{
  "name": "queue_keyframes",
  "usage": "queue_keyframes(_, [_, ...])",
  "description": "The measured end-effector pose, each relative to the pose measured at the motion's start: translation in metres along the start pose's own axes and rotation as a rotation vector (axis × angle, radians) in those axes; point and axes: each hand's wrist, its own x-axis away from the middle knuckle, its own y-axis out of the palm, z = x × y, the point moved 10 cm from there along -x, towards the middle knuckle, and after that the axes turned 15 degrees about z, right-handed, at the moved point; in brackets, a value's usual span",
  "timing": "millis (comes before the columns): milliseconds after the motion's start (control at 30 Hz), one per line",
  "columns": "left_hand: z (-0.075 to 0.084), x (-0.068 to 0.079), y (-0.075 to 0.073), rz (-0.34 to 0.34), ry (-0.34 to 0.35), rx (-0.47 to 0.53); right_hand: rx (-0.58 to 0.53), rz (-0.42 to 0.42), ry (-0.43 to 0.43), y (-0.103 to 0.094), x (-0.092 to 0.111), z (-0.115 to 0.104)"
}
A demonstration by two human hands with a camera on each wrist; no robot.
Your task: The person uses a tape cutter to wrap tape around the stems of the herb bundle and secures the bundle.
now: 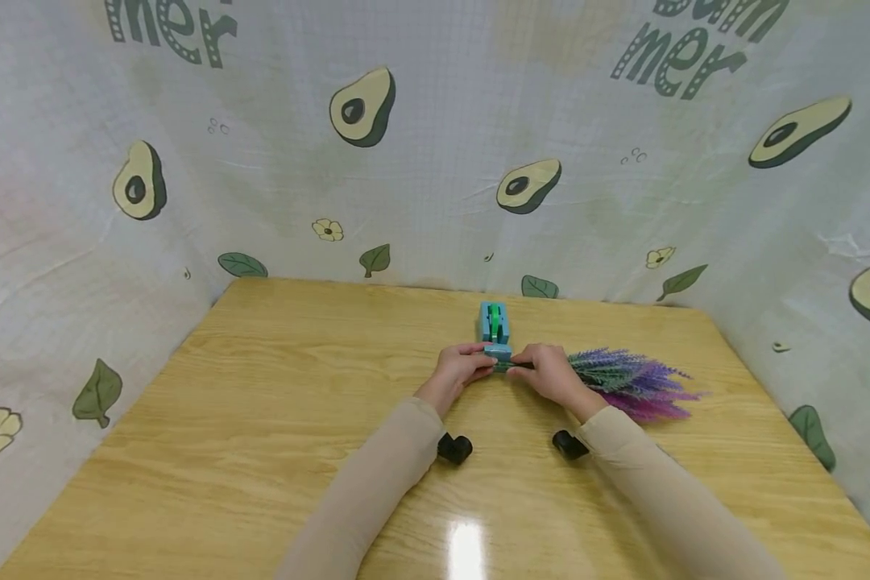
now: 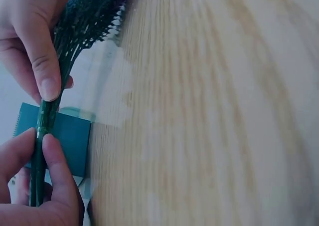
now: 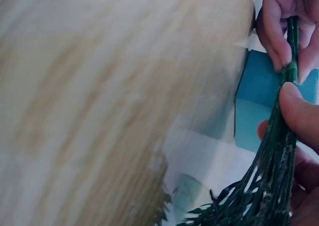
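Observation:
A bunch of artificial lavender point(image 1: 627, 379), purple and magenta with green stems, lies to the right with its flower heads pointing right. My left hand point(image 1: 461, 370) pinches the lower stems point(image 2: 37, 173) between thumb and fingers. Higher up the same stems, my right hand point(image 1: 551, 374) grips them, close to the left fingertips. A shiny band shows on the stems between the hands. Just behind them stands a blue tape dispenser point(image 1: 494, 322) with a green wheel; its teal front point(image 3: 259, 81) shows behind the stems in the wrist views, partly hidden by the fingers.
The wooden table point(image 1: 297, 379) runs up to a hanging cloth point(image 1: 435, 209) printed with avocados and leaves. Black wrist-camera parts point(image 1: 455, 449) show beside the forearms. Light glares off the table's near part.

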Motion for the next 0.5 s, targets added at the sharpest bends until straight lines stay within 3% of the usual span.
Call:
queue_keyframes(233, [-0.003,0.000,-0.001,-0.020,-0.008,0.002,-0.008,-0.001,0.015,-0.001,0.001,-0.002])
queue_keyframes(400, [0.001,0.012,-0.006,-0.023,0.011,-0.036,-0.032,-0.014,0.038,-0.008,0.005,-0.007])
queue_keyframes(500, [0.004,0.022,-0.009,-0.061,0.044,-0.087,-0.048,-0.019,0.025,-0.013,0.008,-0.013])
